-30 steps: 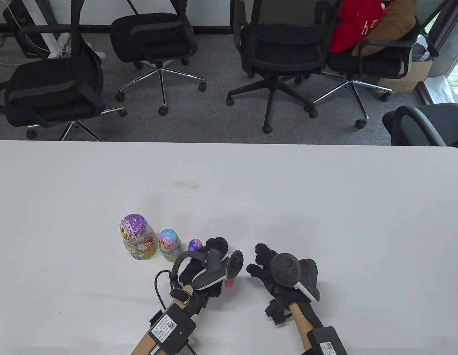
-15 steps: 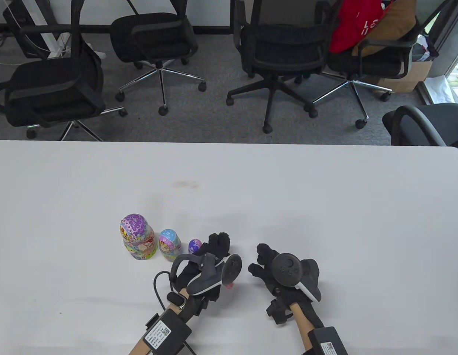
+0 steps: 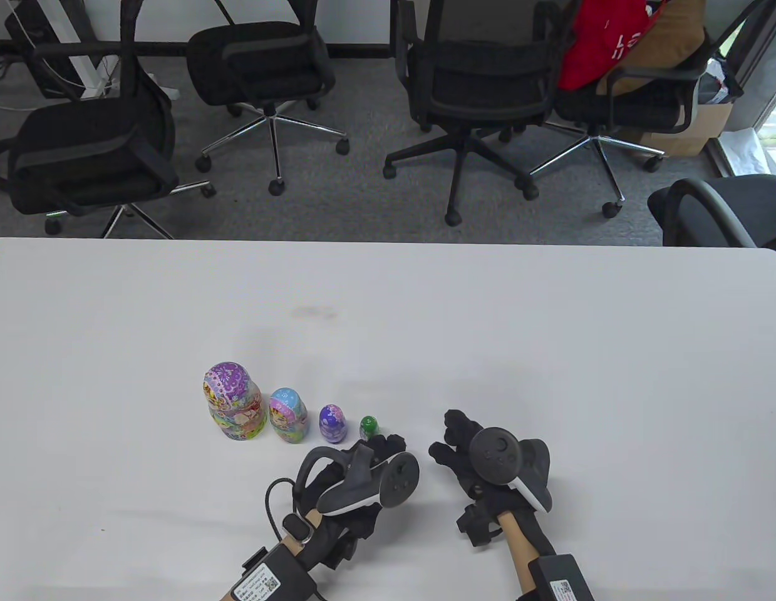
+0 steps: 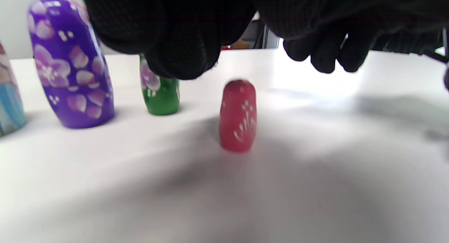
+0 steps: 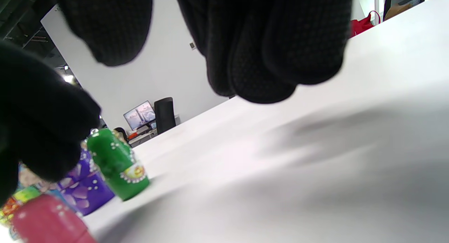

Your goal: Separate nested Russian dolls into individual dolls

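Hands first: left hand (image 3: 362,476) hangs low over the surface (image 3: 550,325) with fingers loosely curled, gripping nothing, and the smallest red doll (image 4: 238,116) stands free just under and ahead of its fingertips (image 4: 182,60); right hand (image 3: 481,457) sits just beside it, fingers half curled, nothing held (table view hides the red doll under the left tracker). Dolls, left to right: big purple-topped doll (image 3: 234,402), blue doll (image 3: 288,415), violet doll (image 3: 332,422), green doll (image 3: 368,427), then the red one nearest the hands, all upright in a row, near each other but apart. By my read the set looks fully separated. Main risk: either hand pulling back could clip the red or green doll; both are tiny, narrow-based and light, so a brush from a glove or tracker would likely tip them, and the rounded bodies would roll across the smooth white surface, possibly knocking neighbours. Materials: glossy painted shells with floral patterns, egg-topped and flat-bottomed; the red one looks matte with white dot marks. Gloves are black knit, somewhat grippy.
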